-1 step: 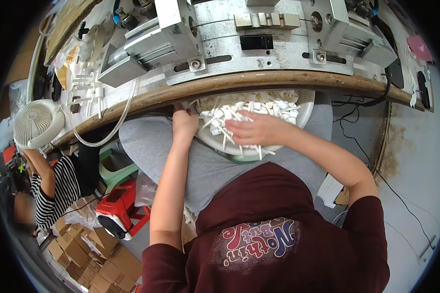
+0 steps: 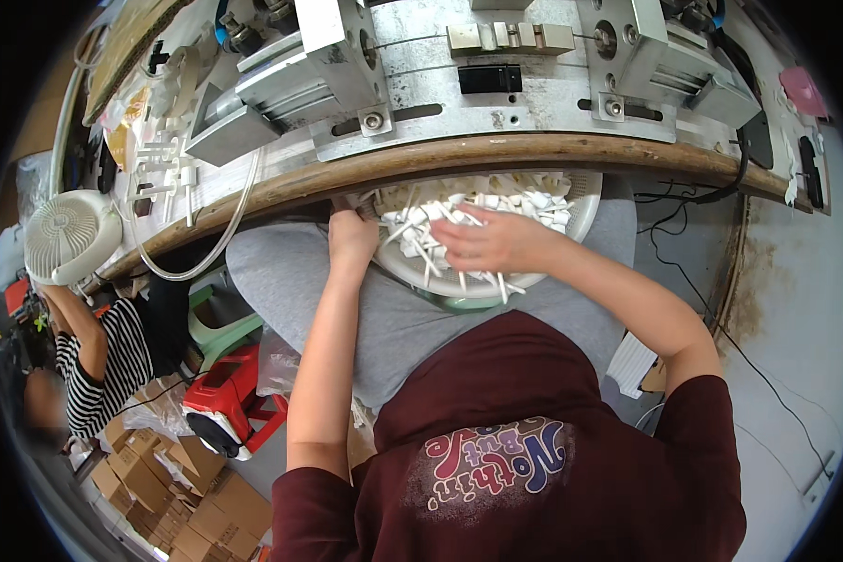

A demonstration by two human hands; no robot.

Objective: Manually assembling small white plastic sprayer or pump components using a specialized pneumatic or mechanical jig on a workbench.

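A round white basket (image 2: pixel 579 217) rests on my lap, on grey trousers, just under the bench edge. It is full of several small white plastic parts (image 2: pixel 525 200) with thin stems. My left hand (image 2: pixel 351 240) grips the basket's left rim. My right hand (image 2: pixel 495 244) lies palm down on the pile, fingers pointing left among the parts. What its fingers hold is hidden beneath the hand.
A wood-edged bench (image 2: pixel 459 157) carries a grey metal machine (image 2: pixel 459 56) right above the basket. A white fan (image 2: pixel 70 236) stands at the left. A person in a striped shirt (image 2: pixel 103 370) sits lower left, near a red-and-white object (image 2: pixel 223 407), a green stool (image 2: pixel 217 323) and cardboard boxes (image 2: pixel 173 496). Black cables (image 2: pixel 684 253) hang at the right.
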